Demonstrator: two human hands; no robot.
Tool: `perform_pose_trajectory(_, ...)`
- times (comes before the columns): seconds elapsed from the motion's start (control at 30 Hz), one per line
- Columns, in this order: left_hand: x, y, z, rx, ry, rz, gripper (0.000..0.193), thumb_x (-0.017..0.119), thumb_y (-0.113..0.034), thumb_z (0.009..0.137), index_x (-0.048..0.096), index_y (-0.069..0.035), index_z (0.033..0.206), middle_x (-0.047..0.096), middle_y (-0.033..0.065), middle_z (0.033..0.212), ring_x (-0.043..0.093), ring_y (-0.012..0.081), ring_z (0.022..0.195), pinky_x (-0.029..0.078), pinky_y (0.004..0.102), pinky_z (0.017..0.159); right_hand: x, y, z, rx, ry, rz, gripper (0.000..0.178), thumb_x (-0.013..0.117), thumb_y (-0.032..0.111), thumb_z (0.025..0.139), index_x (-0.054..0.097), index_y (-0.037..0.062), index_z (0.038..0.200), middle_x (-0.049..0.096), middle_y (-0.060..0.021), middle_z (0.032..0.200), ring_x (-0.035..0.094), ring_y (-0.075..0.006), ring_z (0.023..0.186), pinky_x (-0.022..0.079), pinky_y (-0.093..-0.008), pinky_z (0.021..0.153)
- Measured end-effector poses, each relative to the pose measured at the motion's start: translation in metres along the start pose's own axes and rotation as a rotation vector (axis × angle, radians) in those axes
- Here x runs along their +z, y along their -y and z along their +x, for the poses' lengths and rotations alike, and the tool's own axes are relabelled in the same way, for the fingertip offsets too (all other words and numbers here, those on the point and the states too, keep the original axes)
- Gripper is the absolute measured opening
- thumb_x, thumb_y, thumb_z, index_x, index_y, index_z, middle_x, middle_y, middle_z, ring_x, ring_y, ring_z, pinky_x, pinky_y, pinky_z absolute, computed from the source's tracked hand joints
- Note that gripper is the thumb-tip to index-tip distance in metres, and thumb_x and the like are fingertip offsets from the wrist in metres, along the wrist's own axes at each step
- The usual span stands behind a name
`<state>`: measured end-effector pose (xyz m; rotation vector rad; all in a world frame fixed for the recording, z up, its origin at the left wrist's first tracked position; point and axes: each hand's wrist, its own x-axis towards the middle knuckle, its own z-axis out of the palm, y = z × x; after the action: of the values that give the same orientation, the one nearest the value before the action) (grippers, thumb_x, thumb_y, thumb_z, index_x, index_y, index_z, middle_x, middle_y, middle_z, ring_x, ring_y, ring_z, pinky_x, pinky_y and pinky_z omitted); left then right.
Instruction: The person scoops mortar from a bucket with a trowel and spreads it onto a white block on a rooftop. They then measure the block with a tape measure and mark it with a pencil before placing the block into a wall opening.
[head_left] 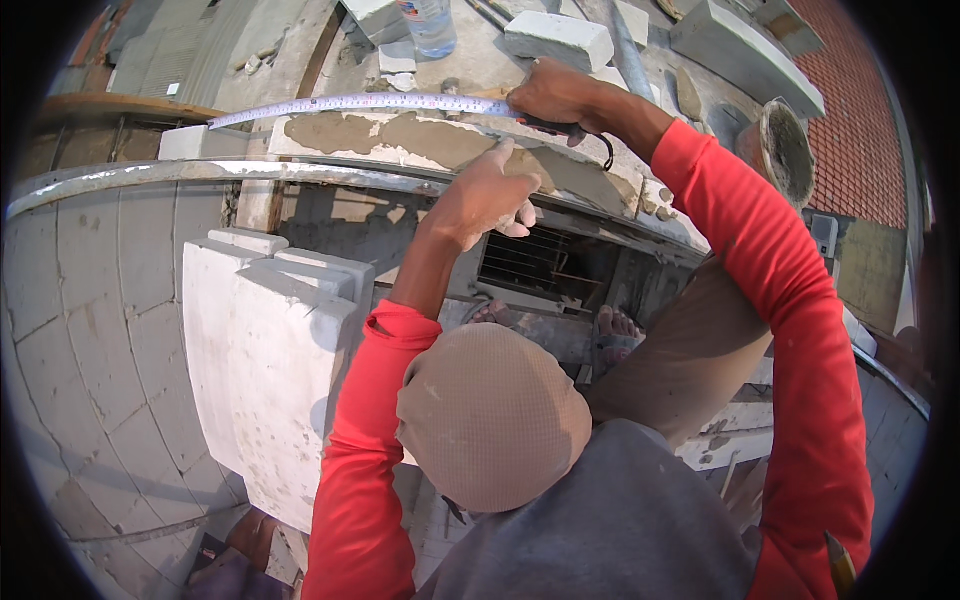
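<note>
My right hand (555, 95) grips a tape measure (552, 127), its dark case mostly hidden under the fingers. The white blade (360, 102) runs out to the left along a row of pale blocks and bends slightly. Grey mortar (440, 142) is spread unevenly over the blocks' face, just below the blade. My left hand (488, 195) holds nothing. Its index finger stretches toward the mortar while the other fingers curl loosely; whether the fingertip touches the mortar I cannot tell.
Large pale blocks (270, 350) stand at the left. A long metal bar (230, 172) crosses in front of the row. Beneath my hands is a dark opening with a metal grid (525, 262). Farther off are a bottle (430, 30), a loose block (558, 40) and a mortar-caked bucket (785, 155).
</note>
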<state>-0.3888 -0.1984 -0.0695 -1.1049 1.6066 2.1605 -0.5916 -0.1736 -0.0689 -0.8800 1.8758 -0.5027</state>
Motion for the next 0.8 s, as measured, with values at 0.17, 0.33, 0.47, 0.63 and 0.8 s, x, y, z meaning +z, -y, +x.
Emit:
perform_pose_trajectory(0.17, -0.002, -0.002, -0.017, 0.017, -0.024, 0.052, 0.089, 0.062, -0.016, 0.1, 0.01, 0.009, 0.168, 0.069, 0.0126, 0.082, 0.069, 0.0188, 0.071, 0.064, 0.0359, 0.067, 0.001, -0.001, 0.002, 0.034, 0.008, -0.007, 0.028, 0.065, 0.025, 0.091, 0.069, 0.0005, 0.077, 0.061, -0.0071, 0.069, 0.055, -0.0173, 0.054, 0.049, -0.0434, 0.04)
perform_pose_trajectory(0.33, -0.001, -0.001, -0.004, 0.048, -0.02, 0.051, 0.089, 0.06, -0.014, 0.097, 0.012, 0.011, 0.167, 0.069, 0.0133, 0.08, 0.069, 0.0197, 0.07, 0.063, 0.0346, 0.067, 0.001, -0.002, 0.003, -0.041, 0.013, -0.02, 0.028, 0.065, 0.025, 0.09, 0.069, 0.0005, 0.076, 0.062, -0.008, 0.07, 0.055, -0.0178, 0.055, 0.05, -0.0454, 0.042)
perform_pose_trajectory(0.47, -0.006, 0.001, 0.013, 0.016, -0.034, 0.054, 0.09, 0.059, -0.012, 0.094, 0.012, 0.013, 0.166, 0.068, 0.0133, 0.076, 0.068, 0.0207, 0.068, 0.062, 0.0338, 0.066, -0.002, -0.001, 0.002, -0.036, 0.022, -0.025, 0.03, 0.065, 0.025, 0.09, 0.068, -0.0001, 0.074, 0.062, -0.0072, 0.069, 0.055, -0.0184, 0.056, 0.052, -0.0473, 0.043)
perform_pose_trajectory(0.63, -0.005, -0.002, 0.007, 0.003, -0.044, 0.057, 0.089, 0.059, -0.014, 0.094, 0.014, 0.015, 0.165, 0.068, 0.013, 0.074, 0.065, 0.0195, 0.065, 0.059, 0.0328, 0.062, 0.0, 0.002, -0.001, -0.009, -0.014, 0.0, 0.03, 0.065, 0.025, 0.09, 0.067, -0.0002, 0.073, 0.061, -0.0059, 0.067, 0.054, -0.018, 0.055, 0.049, -0.0466, 0.043)
perform_pose_trajectory(0.8, -0.008, -0.006, -0.034, 0.026, -0.082, 0.058, 0.084, 0.065, -0.024, 0.102, 0.023, 0.012, 0.165, 0.067, 0.0088, 0.071, 0.063, 0.0148, 0.064, 0.057, 0.0297, 0.06, -0.003, 0.004, -0.004, 0.022, 0.005, -0.006, 0.029, 0.064, 0.025, 0.091, 0.067, 0.0001, 0.075, 0.061, -0.0054, 0.066, 0.055, -0.0173, 0.054, 0.048, -0.0415, 0.042)
